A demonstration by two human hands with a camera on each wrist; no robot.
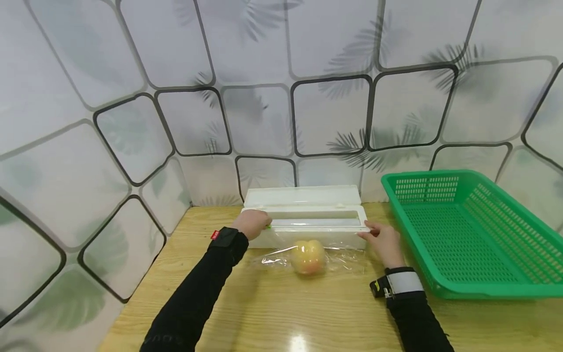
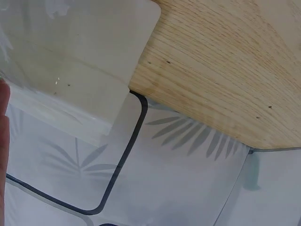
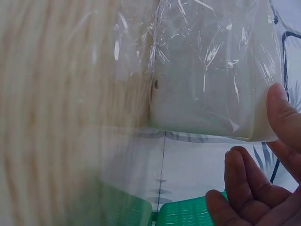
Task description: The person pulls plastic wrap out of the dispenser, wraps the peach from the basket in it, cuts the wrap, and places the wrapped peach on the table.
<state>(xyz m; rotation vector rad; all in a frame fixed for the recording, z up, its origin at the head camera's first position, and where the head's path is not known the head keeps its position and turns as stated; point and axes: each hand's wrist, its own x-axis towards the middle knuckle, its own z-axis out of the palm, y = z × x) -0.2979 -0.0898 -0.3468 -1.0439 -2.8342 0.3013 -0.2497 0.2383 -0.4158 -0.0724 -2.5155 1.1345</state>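
A white cling film dispenser (image 1: pixel 308 238) stands on the table with its lid (image 1: pixel 302 196) raised at the back and a film roll (image 1: pixel 314 222) inside. Clear cling film (image 1: pixel 277 257) hangs over its front and lies across a yellow-red apple (image 1: pixel 308 257) just before it. My left hand (image 1: pixel 252 224) is at the dispenser's left front edge, fingers curled on a small green piece (image 1: pixel 269 226), probably the slide cutter; the grip is mostly hidden. At the right end, my right hand (image 1: pixel 384 241) pinches the dispenser's corner between thumb (image 3: pixel 284 110) and forefinger, other fingers loosely bent.
A green plastic basket (image 1: pixel 440 274) sits at the right, close beside my right forearm. Patterned wall panels (image 1: pixel 264 117) rise directly behind the dispenser and along the left. The wooden table (image 1: pixel 272 313) extends toward me.
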